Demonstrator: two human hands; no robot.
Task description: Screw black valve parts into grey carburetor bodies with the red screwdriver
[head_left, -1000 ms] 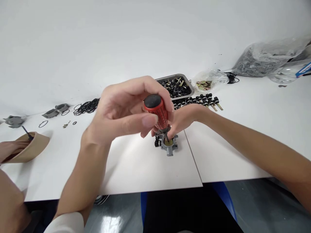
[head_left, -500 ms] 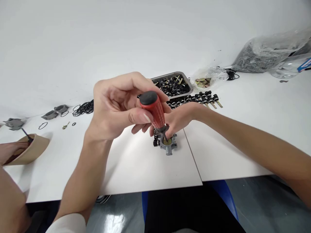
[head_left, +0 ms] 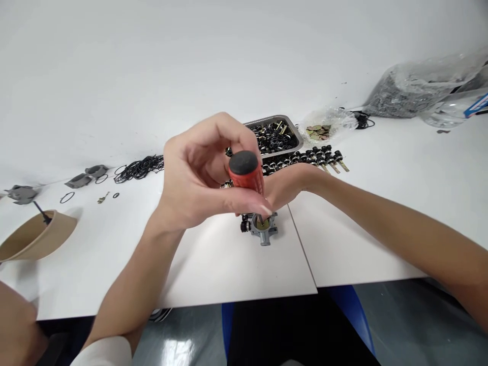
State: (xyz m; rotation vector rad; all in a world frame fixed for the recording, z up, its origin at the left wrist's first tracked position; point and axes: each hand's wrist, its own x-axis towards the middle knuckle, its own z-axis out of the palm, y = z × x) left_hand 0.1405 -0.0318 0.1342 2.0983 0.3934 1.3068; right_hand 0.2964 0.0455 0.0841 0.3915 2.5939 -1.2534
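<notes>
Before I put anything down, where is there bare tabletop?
Largest: between the right forearm and the big plastic bag. Smaller: between the metal body and the table's near edge, and between the tan bowl and left forearm. It is crowded behind the right hand, where the metal tray and rows of black parts sit.

The left hand hides the right hand's fingers, part of the screwdriver and the metal tray's left end. Cut off sideways: beige bowl, clear bottle, another person's arm.
</notes>
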